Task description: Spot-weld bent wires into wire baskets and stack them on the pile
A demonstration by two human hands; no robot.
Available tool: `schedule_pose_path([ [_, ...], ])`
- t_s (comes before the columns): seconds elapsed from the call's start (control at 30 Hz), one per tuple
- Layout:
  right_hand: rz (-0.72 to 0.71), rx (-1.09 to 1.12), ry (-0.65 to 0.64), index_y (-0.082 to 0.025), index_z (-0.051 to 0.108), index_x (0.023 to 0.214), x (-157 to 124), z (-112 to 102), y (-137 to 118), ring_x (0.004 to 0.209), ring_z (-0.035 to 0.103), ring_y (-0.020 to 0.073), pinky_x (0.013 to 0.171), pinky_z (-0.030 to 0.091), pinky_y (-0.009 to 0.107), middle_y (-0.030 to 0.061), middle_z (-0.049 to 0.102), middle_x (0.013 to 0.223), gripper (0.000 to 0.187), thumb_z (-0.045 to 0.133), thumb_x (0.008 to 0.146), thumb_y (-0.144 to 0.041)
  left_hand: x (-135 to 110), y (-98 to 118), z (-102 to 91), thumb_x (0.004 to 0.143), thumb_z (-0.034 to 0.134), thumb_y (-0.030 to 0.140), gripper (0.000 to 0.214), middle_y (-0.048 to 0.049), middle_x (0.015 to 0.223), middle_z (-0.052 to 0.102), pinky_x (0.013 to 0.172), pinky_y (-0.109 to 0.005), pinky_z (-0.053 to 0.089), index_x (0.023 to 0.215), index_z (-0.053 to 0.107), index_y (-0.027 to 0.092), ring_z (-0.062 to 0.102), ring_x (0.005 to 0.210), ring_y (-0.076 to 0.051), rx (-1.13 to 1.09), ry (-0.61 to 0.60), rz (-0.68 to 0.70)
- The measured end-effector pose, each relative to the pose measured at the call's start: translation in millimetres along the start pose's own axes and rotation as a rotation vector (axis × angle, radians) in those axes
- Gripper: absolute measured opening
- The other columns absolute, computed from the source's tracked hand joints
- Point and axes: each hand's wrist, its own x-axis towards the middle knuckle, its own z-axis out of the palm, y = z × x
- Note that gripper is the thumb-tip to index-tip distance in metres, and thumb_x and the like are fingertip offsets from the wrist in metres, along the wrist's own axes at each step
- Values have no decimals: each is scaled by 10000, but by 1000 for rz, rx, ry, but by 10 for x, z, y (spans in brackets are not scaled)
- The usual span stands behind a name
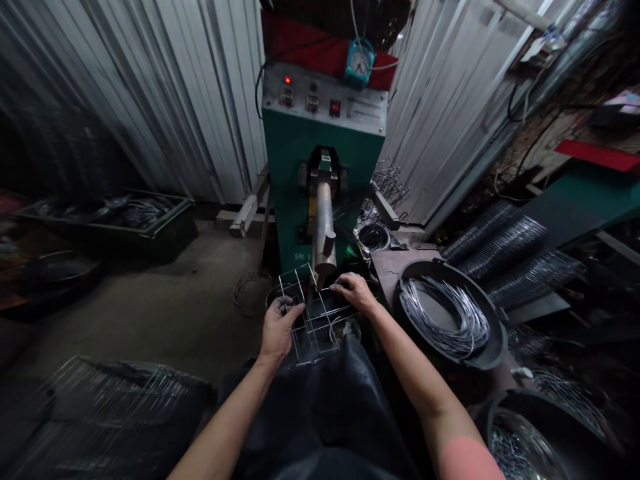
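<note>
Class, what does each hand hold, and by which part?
A wire frame: the left hand grips its left edge, the right hand its right edge.

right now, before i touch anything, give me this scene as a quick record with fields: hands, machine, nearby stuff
left hand: gripping the left side of a wire frame
right hand: resting on the frame's wires, near its right side
machine: green spot welder, its metal arm over the frame
nearby: coiled wire in a round black tub, to the right
</note>
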Motion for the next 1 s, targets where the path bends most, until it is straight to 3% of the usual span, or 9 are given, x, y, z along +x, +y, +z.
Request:
schedule_pose_path([
  [0.33,11,-62,-32,-180,653,705,44,-13,-3,702,557,138,673,394,258,20,630,707,243,599,796,-399,8,38,-15,491,767,287,394,74,607,478,585,-213,344,762,504,175,442,562,-68,36,-18,-48],
  [0.5,-25,-156,111,-209,649,897,-225,-78,-79,966,540,214,855,381,363,67,646,956,262,622,766,-434,6,2,-56,549,750,332,373,73,600,484,564,-214,335,803,521,181,446,557,-76,112,-59,-46],
  [0.67,-13,-146,185,-207,634,694,-555,-41,13,1188,406,275,965,325,456,98,540,1223,282,620,741,-484,20,-9,-57,527,761,347,394,74,587,490,564,-219,336,799,530,179,458,557,-81,105,-78,-36],
  [0.83,-22,-36,150,-203,613,642,-594,-59,188,1247,346,289,999,284,489,97,527,1254,306,646,705,-501,11,37,-38,486,772,357,417,53,632,539,590,-230,347,783,550,167,485,597,-91,109,-88,-36],
  [1.0,58,101,179,-207,583,611,-619,-190,347,1244,362,261,1022,276,465,85,532,1251,330,635,699,-521,-3,58,-40,510,765,361,408,35,677,561,629,-241,357,808,568,163,500,643,-104,125,-116,-27],
])
